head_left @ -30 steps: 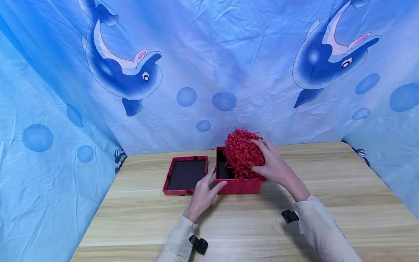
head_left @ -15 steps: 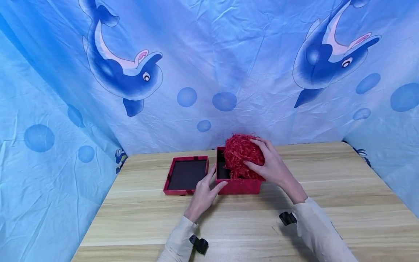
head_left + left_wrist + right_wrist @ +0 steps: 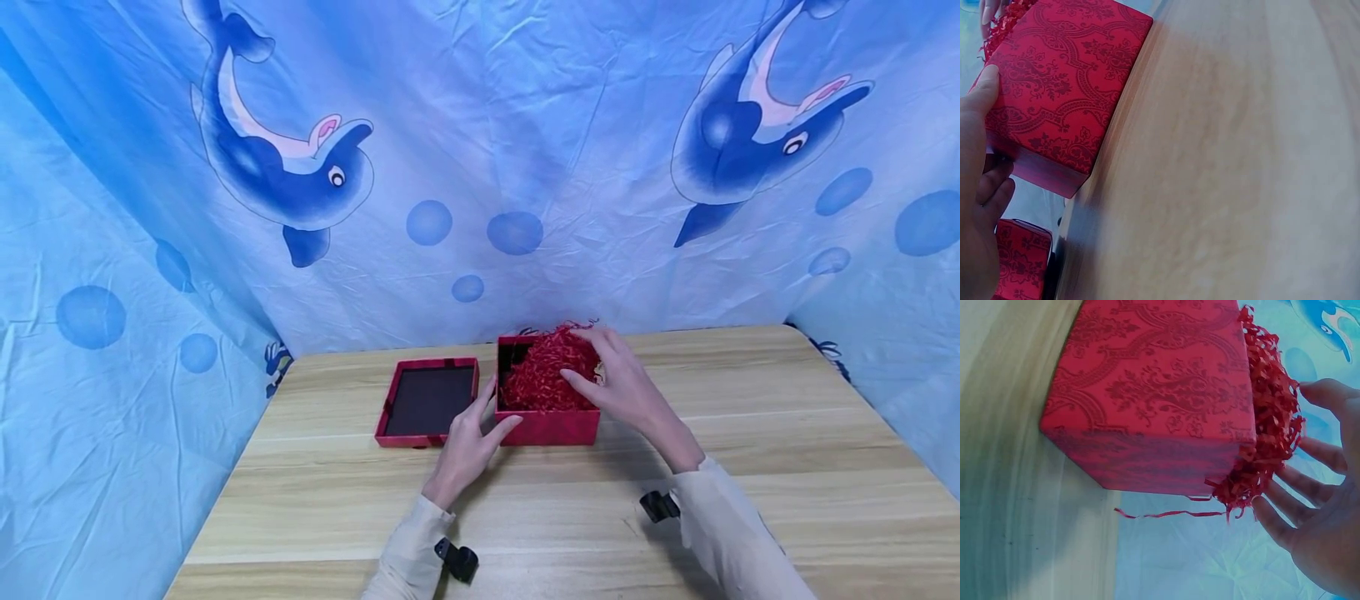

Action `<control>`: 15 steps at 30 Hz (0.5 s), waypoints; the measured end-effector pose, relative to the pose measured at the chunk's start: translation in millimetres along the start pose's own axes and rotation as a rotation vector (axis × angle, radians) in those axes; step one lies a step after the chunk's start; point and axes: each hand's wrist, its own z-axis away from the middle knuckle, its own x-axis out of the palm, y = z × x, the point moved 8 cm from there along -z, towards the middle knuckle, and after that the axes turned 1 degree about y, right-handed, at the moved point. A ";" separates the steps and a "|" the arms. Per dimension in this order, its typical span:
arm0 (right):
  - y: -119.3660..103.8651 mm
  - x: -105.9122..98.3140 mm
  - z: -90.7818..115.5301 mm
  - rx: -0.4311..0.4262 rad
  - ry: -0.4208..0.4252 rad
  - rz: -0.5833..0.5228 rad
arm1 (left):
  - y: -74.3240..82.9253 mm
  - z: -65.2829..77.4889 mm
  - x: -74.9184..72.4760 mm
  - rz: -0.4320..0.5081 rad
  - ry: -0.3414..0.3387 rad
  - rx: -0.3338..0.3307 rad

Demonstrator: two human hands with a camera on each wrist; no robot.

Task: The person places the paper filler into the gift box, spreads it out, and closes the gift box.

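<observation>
A red gift box (image 3: 547,427) with a dark floral pattern stands uncovered on the table. Red shredded paper (image 3: 547,379) fills most of it and rises above the rim, while a dark strip of the inside shows at its left. My left hand (image 3: 467,450) holds the box by its front left corner, thumb on the front (image 3: 1054,81) and fingers along the side. Over the right part of the paper is my right hand (image 3: 626,379); its fingers are spread and the fingertips rest on the paper in the right wrist view. A loose strand (image 3: 1172,514) hangs beside the box.
The box lid (image 3: 431,402) lies upturned just left of the box, its black inside facing up. Behind the wooden table (image 3: 525,517) hangs a blue curtain (image 3: 465,150) with dolphins. A black wrist camera sits at each cuff.
The red shredded paper has sunk from a tall clump above the rim down into the box. My right hand has lowered slightly with it and loosened; the left hand stays put.
</observation>
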 end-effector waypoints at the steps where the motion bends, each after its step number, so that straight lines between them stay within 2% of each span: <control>1: -0.3 1.3 0.8 -0.006 -0.005 0.004 | 0.2 0.1 0.1 0.002 0.000 0.002; 15: -2.7 35.2 -3.4 0.027 -0.189 0.039 | 2.9 0.2 -0.6 0.009 0.013 0.035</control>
